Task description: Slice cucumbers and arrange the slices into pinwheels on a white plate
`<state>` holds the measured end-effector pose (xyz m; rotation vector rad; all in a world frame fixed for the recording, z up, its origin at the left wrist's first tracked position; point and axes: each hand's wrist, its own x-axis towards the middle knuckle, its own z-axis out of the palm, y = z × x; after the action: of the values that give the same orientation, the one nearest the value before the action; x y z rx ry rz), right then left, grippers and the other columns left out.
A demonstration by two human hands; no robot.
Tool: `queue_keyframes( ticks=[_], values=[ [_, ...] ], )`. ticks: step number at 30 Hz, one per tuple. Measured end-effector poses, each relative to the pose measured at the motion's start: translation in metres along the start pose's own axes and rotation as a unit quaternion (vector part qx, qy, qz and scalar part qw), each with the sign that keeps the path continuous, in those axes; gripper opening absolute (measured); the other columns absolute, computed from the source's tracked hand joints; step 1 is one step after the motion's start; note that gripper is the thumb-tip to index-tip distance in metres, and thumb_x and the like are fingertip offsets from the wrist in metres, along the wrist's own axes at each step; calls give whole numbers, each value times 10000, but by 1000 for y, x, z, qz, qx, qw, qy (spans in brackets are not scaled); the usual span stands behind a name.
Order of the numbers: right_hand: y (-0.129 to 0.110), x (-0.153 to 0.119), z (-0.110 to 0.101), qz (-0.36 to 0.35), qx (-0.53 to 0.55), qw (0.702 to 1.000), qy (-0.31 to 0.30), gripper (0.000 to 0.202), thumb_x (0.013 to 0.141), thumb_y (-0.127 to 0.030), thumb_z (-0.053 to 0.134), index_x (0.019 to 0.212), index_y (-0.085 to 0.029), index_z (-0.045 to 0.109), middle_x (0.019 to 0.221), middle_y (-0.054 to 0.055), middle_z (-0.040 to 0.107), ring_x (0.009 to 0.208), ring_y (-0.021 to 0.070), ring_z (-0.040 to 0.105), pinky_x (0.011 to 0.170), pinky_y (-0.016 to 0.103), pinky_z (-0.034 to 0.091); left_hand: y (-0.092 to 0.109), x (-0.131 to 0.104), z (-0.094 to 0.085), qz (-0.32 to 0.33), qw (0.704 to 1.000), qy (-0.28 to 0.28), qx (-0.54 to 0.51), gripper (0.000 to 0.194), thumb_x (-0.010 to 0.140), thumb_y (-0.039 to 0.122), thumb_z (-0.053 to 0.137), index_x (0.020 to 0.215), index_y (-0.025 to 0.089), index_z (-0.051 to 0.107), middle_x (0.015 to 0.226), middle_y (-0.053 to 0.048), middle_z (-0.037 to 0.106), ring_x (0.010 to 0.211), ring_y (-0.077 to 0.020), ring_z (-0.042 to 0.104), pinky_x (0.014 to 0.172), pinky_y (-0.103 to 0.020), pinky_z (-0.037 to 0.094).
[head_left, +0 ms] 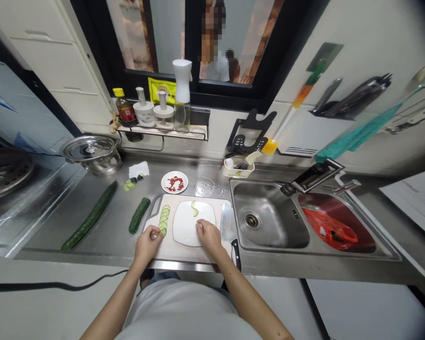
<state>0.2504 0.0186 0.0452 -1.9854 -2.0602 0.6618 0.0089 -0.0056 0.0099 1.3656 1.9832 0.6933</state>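
Observation:
My left hand (149,243) is pinched on a cucumber slice at the near end of an overlapping row of cucumber slices (164,216), on the left of the cutting board (155,252). My right hand (208,234) hovers over or rests on the right part of the white plate (189,226); its fingers are drawn together, and whatever they may hold is hidden. Towards the plate's far edge lie a few cucumber slices (195,209). On the board's right side rests a cleaver (228,222) with a black handle. A cut cucumber piece (139,216) lies left of the board.
A long cucumber (90,215) and a lidded steel pot (92,151) are to the left. Behind the board stands a small plate (174,182) with red bits, near cucumber scraps (129,184). The double sink (269,215) adjoins on the right, with a red bag (330,229) inside.

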Motion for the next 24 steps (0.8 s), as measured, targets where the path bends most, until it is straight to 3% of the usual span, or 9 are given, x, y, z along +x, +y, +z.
queue_keyframes(
  ticks=[4,8,13,17,24],
  values=[
    [-7,0,-6,-6,33,999,18,346,943,-303,395,1165,-202,641,986,54,707,889,159,630,785,227,417,14,4,-3,-3,986,-18,-168,348,640,483,689,786,177,612,726,-18,665,680,-161,608,636,-255,457],
    [-19,2,-14,-37,144,988,51,315,892,-306,481,1131,-182,644,895,44,681,792,147,611,761,241,452,41,4,-9,18,968,-55,-245,360,619,481,707,781,176,606,714,-10,652,677,-150,605,657,-257,467],
    [-35,5,-23,-128,267,954,44,276,853,-288,547,1101,-201,632,965,44,669,898,150,605,748,245,469,76,0,-15,60,958,-90,-266,297,633,432,714,759,188,600,701,7,614,665,-135,567,642,-245,450],
    [-43,5,-26,-144,312,939,19,255,856,-295,552,1078,-202,636,1012,50,675,937,152,611,768,255,465,95,-5,-16,85,954,-119,-261,302,655,450,708,771,190,609,710,3,608,661,-135,551,645,-252,447],
    [-44,6,-30,-137,296,945,25,131,860,-255,529,856,-189,643,854,11,680,840,131,601,740,243,447,104,-7,-9,79,951,-117,-275,353,651,475,720,818,184,610,764,-11,627,730,-147,585,688,-254,455]
  ],
)
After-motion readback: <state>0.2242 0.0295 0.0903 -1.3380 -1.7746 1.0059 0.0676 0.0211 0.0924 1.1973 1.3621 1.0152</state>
